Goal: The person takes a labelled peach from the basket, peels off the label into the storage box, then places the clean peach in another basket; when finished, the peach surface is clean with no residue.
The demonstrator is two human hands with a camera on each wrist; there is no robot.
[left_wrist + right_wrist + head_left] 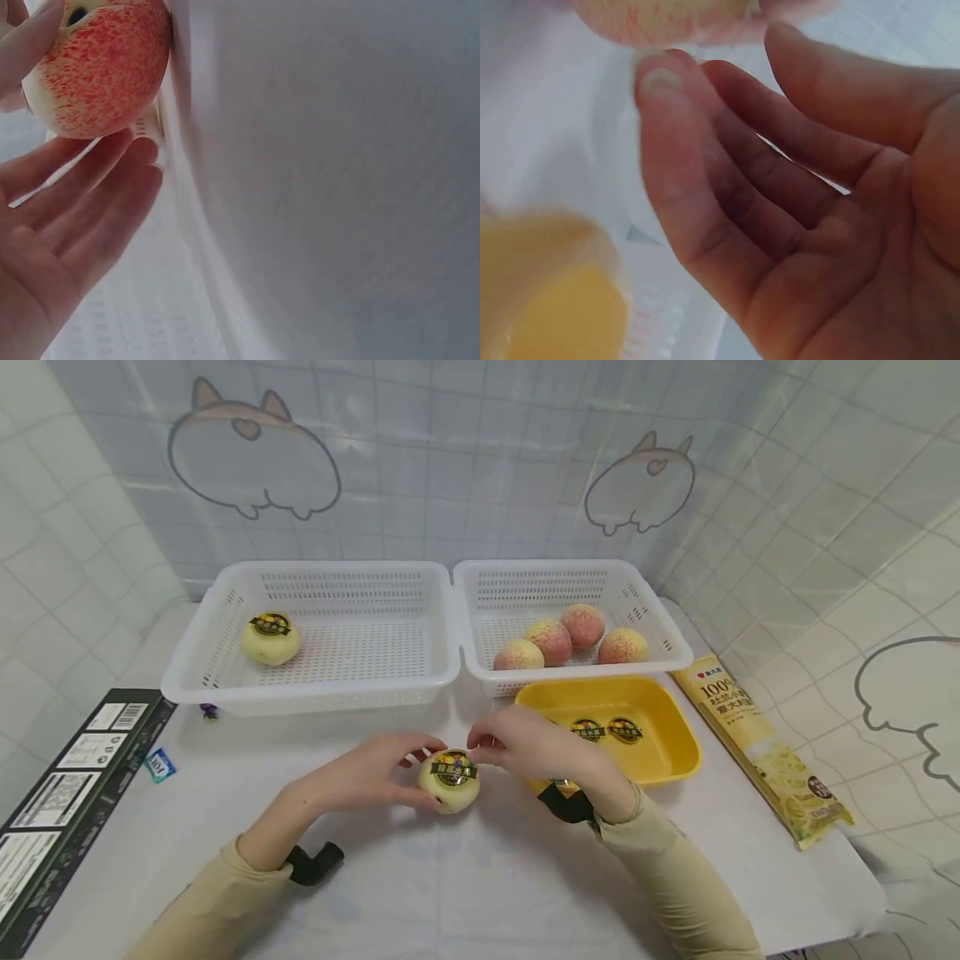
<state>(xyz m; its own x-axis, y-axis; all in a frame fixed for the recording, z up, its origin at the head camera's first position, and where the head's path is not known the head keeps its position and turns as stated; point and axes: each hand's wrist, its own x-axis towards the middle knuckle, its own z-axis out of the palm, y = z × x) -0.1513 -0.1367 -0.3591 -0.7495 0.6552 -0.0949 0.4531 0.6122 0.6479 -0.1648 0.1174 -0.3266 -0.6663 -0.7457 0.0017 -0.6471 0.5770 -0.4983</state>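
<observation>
A peach (pixel 449 782), pale on top and red-speckled on the side (pixel 109 71), sits on the white cloth with a dark fruit-print sticker (pixel 453 767) on it. My left hand (pixel 367 774) holds it from the left, thumb at the near side and fingers at the far side. To its right hovers my right hand (pixel 536 745), fingers loosely bent, fingertips close by the fruit. In the right wrist view the thumb stands apart from the fingers with nothing visible between them. Whether those fingertips touch the peach I cannot tell. A yellow tray (pixel 678 752) with several stickers lies partly behind the right wrist.
A white basket (pixel 375 685) at the back left holds one stickered peach (pixel 271 639). Beside it, another white basket (pixel 600 667) holds several peaches (pixel 582 626). A yellow food packet (pixel 761 747) lies far right, a long black box (pixel 82 777) and small blue wrapper (pixel 160 766) left.
</observation>
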